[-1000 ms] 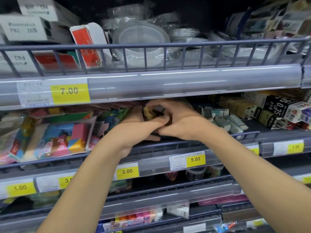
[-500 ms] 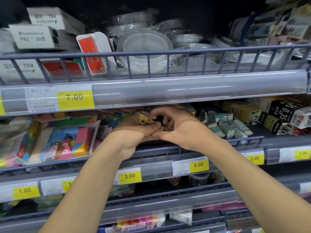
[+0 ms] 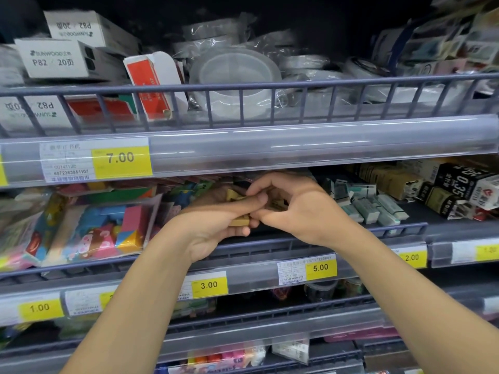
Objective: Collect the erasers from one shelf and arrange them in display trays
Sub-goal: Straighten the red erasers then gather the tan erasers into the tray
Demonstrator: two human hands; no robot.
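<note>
Both hands are reaching into the middle shelf (image 3: pixel 270 238) and meeting just under the rail with the 7.00 price tag (image 3: pixel 121 157). The left hand (image 3: pixel 216 220) is lying palm-up with its fingers curled around a small stack of tan erasers (image 3: pixel 239 221), thumb pressing across the top of them. The right hand (image 3: pixel 291 209) is coming in from the other side, its fingers bent and pinching at the same tan erasers, fingertips touching the left thumb. How many pieces are in that bundle is hard to tell, since the hands are covering most of it. Just to the right, pale green boxed erasers (image 3: pixel 372 209) are lying loose on the shelf, and beyond them black-and-white boxes (image 3: pixel 464 184) are stacking up. To the left, bags of colourful erasers (image 3: pixel 102 230) are leaning against the front rail.
</note>
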